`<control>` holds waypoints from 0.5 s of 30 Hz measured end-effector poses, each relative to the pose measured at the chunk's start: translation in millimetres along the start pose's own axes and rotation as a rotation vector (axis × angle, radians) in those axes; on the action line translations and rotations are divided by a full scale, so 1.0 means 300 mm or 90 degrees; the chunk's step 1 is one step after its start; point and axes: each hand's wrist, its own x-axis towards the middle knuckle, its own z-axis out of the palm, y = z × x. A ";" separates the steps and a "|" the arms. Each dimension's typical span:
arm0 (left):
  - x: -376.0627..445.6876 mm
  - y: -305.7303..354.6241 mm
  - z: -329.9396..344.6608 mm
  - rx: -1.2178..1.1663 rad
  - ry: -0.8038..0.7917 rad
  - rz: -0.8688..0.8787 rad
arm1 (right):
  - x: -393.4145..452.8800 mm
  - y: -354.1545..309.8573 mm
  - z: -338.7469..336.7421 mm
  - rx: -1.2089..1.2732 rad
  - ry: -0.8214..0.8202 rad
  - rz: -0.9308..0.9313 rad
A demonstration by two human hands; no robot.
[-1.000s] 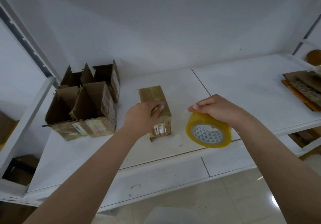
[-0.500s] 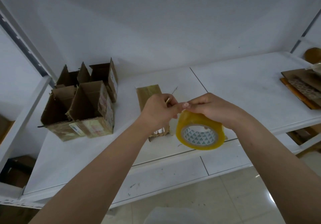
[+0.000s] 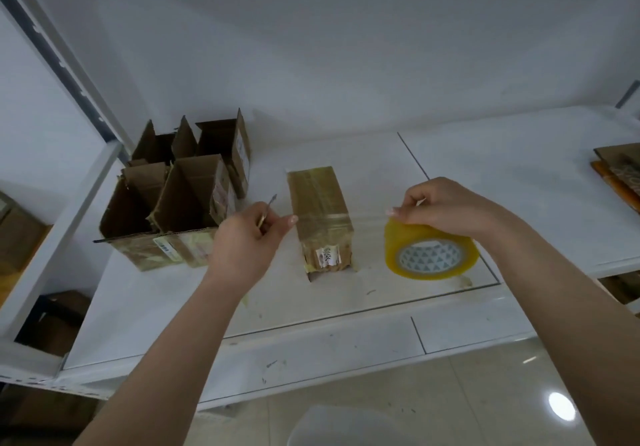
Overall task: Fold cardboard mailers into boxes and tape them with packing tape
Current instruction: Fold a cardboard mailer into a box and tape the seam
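A closed cardboard box, long and narrow and wrapped in glossy tape, is seen lying flat at the centre of the white worktop, its labelled end face turned toward six o'clock. A strip of clear tape is stretched sideways above the near part of the box, from nine o'clock to three o'clock, between the two hands. The free end of the strip is pinched by the left hand between thumb and forefinger, just to the nine o'clock side of the box; a thin metal-tipped tool is also gripped in the curled fingers of that hand, its point slanted up toward one o'clock. The yellow roll of packing tape is held by the right hand at the three o'clock side of the box, the fingers curled over the top of the roll and the thumb and forefinger pressed where the strip leaves it; the patterned core of the roll is turned toward the camera. Whether the strip touches the top of the box cannot be told. At nine to ten o'clock of the box, a cluster of open cardboard boxes is stood upright with flaps raised. At the three o'clock edge of the view, a stack of flat cardboard mailers is laid on the worktop, well apart from the hands.
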 end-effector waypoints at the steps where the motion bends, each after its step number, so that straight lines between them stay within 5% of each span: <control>1: -0.007 -0.010 0.005 0.000 0.019 -0.005 | 0.016 -0.011 0.005 -0.033 0.011 -0.009; 5: -0.014 -0.040 0.005 0.003 0.050 -0.015 | 0.063 -0.049 0.016 -0.206 0.046 -0.022; 15: -0.023 -0.104 0.019 -0.007 0.048 -0.082 | 0.124 -0.050 0.058 -0.198 -0.020 -0.028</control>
